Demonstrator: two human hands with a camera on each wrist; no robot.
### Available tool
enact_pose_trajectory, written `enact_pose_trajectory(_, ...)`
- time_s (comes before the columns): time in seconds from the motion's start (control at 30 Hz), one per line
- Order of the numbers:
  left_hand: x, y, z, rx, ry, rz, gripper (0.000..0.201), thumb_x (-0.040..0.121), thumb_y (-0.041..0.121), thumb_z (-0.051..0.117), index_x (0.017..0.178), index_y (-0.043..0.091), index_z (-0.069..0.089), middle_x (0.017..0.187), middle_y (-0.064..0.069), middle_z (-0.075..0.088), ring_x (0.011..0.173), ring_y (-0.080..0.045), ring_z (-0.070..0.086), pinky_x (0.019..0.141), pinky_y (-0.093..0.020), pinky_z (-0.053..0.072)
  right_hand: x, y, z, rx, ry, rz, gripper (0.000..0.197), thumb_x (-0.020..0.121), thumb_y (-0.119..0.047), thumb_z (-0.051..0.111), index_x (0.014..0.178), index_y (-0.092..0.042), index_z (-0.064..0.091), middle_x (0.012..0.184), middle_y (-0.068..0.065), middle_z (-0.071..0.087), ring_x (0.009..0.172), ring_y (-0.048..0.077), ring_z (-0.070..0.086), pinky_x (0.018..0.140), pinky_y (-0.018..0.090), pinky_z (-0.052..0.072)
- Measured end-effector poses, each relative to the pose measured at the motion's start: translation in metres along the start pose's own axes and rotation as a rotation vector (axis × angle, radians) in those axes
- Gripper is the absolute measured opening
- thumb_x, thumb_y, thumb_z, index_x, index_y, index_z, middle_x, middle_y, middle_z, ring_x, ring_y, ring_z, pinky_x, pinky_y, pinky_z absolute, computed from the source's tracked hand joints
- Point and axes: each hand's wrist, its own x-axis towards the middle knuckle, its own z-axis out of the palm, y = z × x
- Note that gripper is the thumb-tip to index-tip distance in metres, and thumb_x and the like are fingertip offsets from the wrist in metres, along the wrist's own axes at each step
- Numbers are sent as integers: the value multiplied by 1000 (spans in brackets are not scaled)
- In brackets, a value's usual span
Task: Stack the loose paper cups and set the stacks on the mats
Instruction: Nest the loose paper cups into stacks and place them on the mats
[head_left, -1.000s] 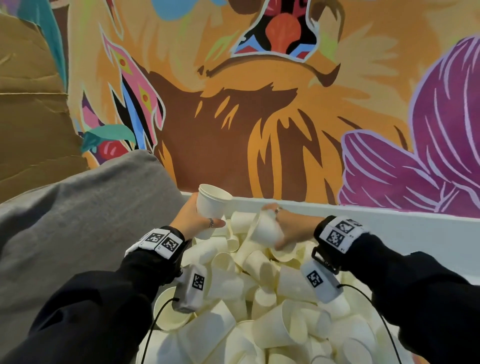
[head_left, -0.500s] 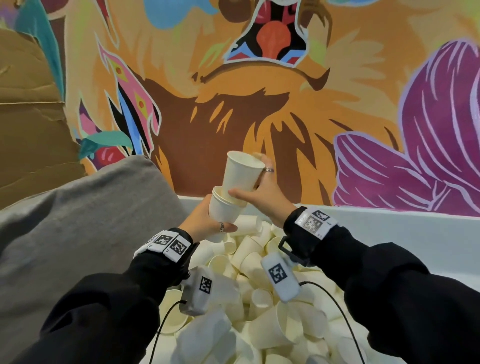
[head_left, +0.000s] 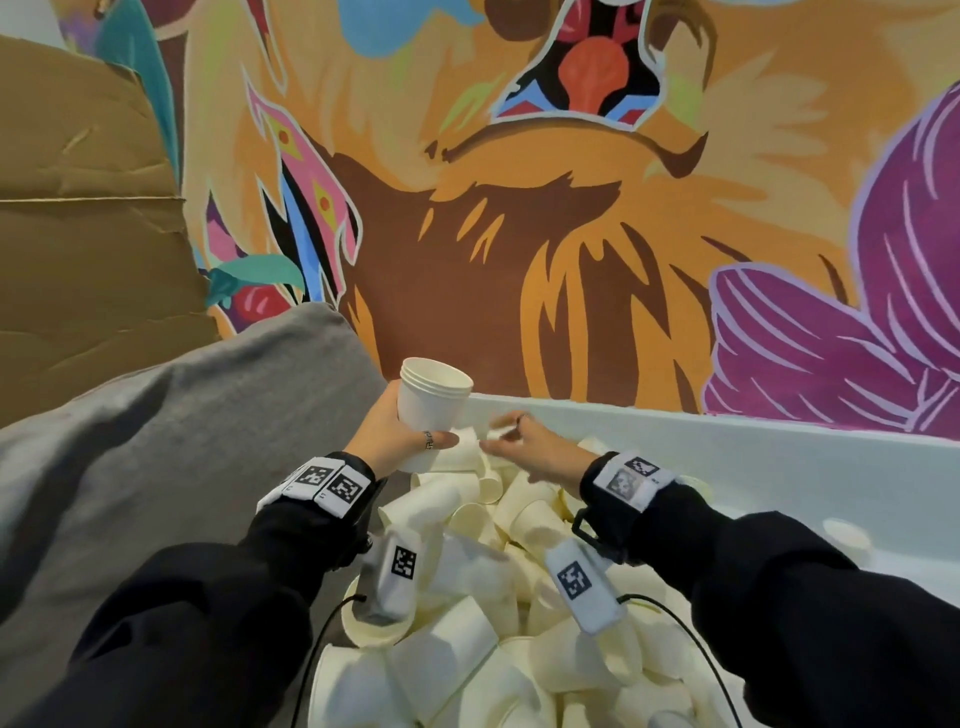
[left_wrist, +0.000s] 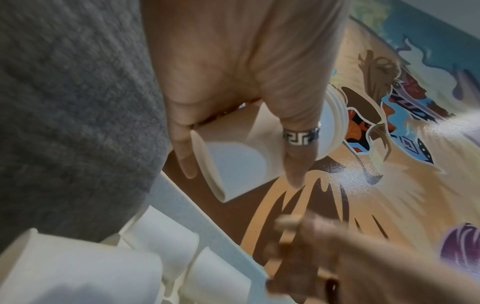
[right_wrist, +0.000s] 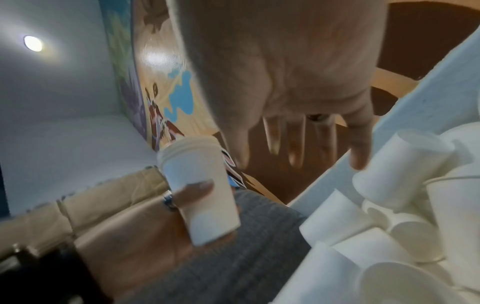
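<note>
Head view | left hand (head_left: 387, 434) gripped nested cup stack (head_left: 434, 402) above heap of loose cups (head_left: 467, 623) | right hand (head_left: 530, 447) spread, empty, reaching down | risk: loosely seated stack tipping, cups slipping.

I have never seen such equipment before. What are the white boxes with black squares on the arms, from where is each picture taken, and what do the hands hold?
No machine here: a person works with two bare hands. The white boxes strapped at the wrists are most likely the wrist cameras; the black squares are printed markers.

One picture comes from a head-worn camera looking down. The other two come from those wrist cameras, looking along each hand.

Below lies a pile of loose paper cups in a white bin. A grey cushion sits beside it, a painted wall behind.

The left hand grips a short stack of nested cups, upright. The right hand holds nothing; its fingers reach, spread, toward the pile.
</note>
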Motion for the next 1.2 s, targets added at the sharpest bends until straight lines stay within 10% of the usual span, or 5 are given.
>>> enact_pose_trajectory(0.2,-1,-5,-13,28,-6,17,58,69,6,80,116,16,47,104,-4,59,90,-11,57,76,-25,47,5,25,41,-588,-481,120,88,80,-34,72,146,-19,17,148,-4,38,132,21,42,110,37,33)
enact_pose_trajectory(0.67,3,-17,-21,23,-24,-32,60,71,7,80,118,17,43,103,0,56,89,-8,54,74,-23,46,18,23,61,-694,-467,71,86,71,-27,80,138,-18,27,122,8,58,109,29,58,95,41,48)
enact_pose_trajectory(0.87,2,-18,-21,59,-60,-56,63,69,3,79,117,17,41,99,3,54,88,-10,53,72,-22,44,22,8,-3,-581,-177,-28,83,71,-20,80,134,-15,26,118,9,56,109,27,56,87,35,51)
enact_pose_trajectory(1.07,3,-14,-12,56,-91,-60,58,69,0,79,111,17,43,97,1,55,88,-14,54,73,-26,45,15,-30,-49,48,348,-431,95,68,-5,81,137,-24,18,120,-8,36,116,18,43,99,30,40)
enact_pose_trajectory(1.2,3,-5,0,58,-157,-47,62,67,1,80,115,16,45,100,0,57,93,-16,55,83,-33,47,7,-52,-39,313,381,-537,83,70,-6,80,128,-30,26,119,-4,44,108,15,51,84,27,52)
